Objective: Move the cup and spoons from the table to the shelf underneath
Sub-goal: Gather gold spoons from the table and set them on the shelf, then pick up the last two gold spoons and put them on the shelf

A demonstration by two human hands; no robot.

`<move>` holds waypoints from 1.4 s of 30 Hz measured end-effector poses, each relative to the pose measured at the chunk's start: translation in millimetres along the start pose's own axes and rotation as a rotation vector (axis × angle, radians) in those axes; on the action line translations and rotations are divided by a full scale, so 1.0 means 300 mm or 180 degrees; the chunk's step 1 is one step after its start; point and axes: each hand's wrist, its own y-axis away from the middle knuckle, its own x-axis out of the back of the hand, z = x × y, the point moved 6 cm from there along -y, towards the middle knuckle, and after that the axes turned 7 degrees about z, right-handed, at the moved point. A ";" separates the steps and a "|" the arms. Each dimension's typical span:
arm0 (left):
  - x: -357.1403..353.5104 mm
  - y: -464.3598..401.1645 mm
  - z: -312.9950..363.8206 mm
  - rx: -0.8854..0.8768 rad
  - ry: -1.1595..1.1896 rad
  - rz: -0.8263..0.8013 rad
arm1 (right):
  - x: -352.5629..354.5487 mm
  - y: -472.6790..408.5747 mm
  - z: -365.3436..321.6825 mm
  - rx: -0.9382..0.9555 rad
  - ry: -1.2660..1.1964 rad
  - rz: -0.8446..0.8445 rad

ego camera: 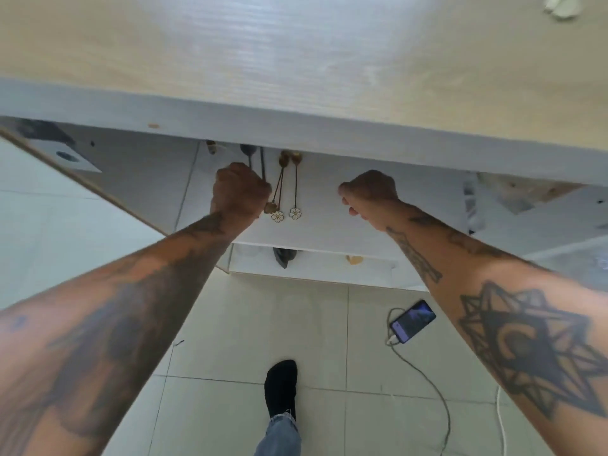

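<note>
My left hand [240, 192] is a fist over the white shelf [345, 209] beneath the light wooden table top [296, 60]. It is closed around the handles of two dark spoons [262, 162], whose bowls point toward the table edge. Just to its right, gold spoons with white flower ends [295, 192] lie on the shelf, one end touching my left hand. My right hand [368, 195] hovers over the shelf's right part, fingers curled, with nothing seen in it. A blurred clear glass object [561, 6] stands on the table's far right corner.
The table's front edge hides the back of the shelf. A lower shelf holds a dark object [283, 256] and a small gold one [354, 260]. On the tiled floor lie a phone [413, 320] with its charging cable and my foot in a black sock [281, 386].
</note>
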 end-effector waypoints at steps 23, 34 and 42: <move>1.060 0.542 0.426 -0.0512 0.0599 -0.0173 | 1.212 0.831 0.008 0.0173 -0.0244 0.0727; 0.787 0.201 0.865 -0.0639 0.0453 -0.0391 | 1.075 0.393 -0.271 -0.0178 -0.0269 0.0702; 0.594 0.041 0.996 -0.0543 0.0036 -0.0535 | 0.994 0.148 -0.319 -0.0656 0.0074 0.0780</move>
